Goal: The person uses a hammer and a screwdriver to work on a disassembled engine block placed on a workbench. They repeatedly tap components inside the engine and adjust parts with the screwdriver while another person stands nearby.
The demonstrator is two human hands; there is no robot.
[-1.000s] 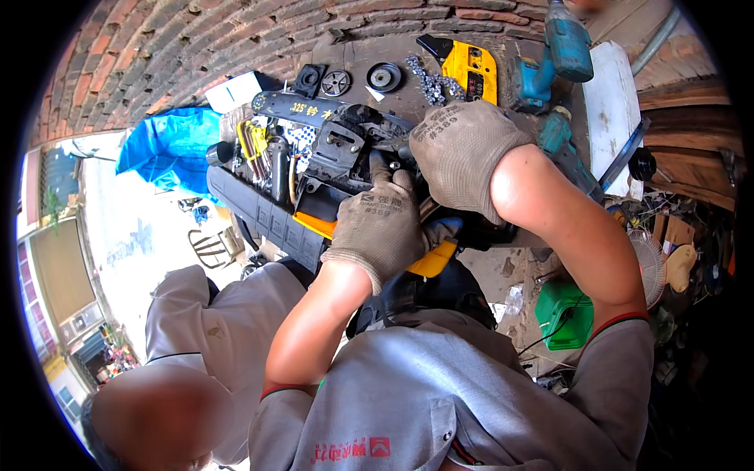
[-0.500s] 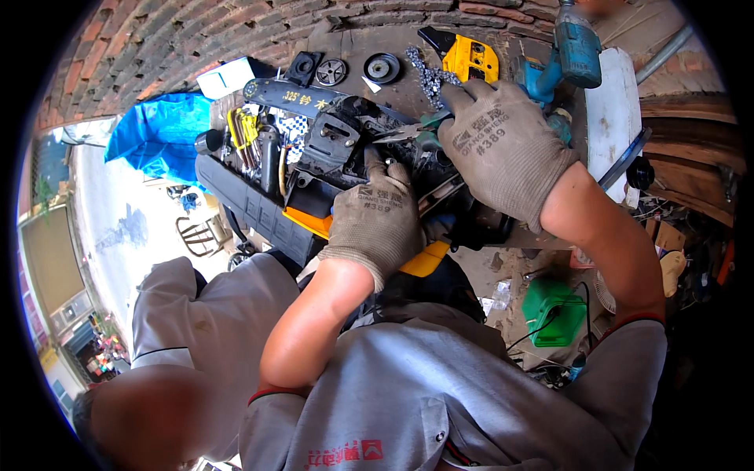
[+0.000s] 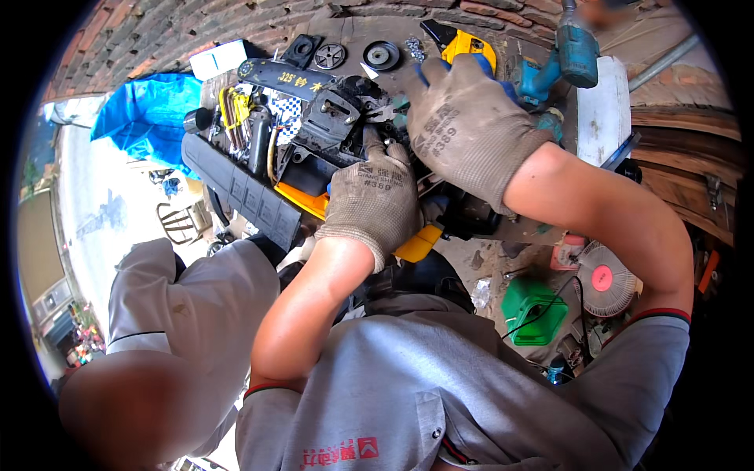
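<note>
A black chainsaw body [image 3: 334,114] with orange housing [image 3: 302,200] lies on the bench, its guide bar [image 3: 279,78] behind it. My left hand [image 3: 373,196], in a grey knit glove, rests on the body, index finger reaching into the mechanism and other fingers curled; what they grip is hidden. My right hand [image 3: 463,129], gloved alike, is bent over the right side of the mechanism, fingers curled round something mostly hidden, beside a small metal and green piece. A bundle of yellow-handled hex keys [image 3: 236,114] lies left of the body. Behind are a pulley [image 3: 381,55] and a chain [image 3: 415,49].
Cordless impact wrench [image 3: 577,59], yellow cover [image 3: 471,45] and white board [image 3: 601,110] lie right and behind. A brick wall [image 3: 188,31] backs the bench. A person in grey [image 3: 188,298] is at lower left; a green container [image 3: 534,310] and fan [image 3: 605,279] stand below right.
My right hand has moved up and left over the mechanism, covering more of the chain and the green piece. My left hand stays on the body. The view has shifted slightly.
</note>
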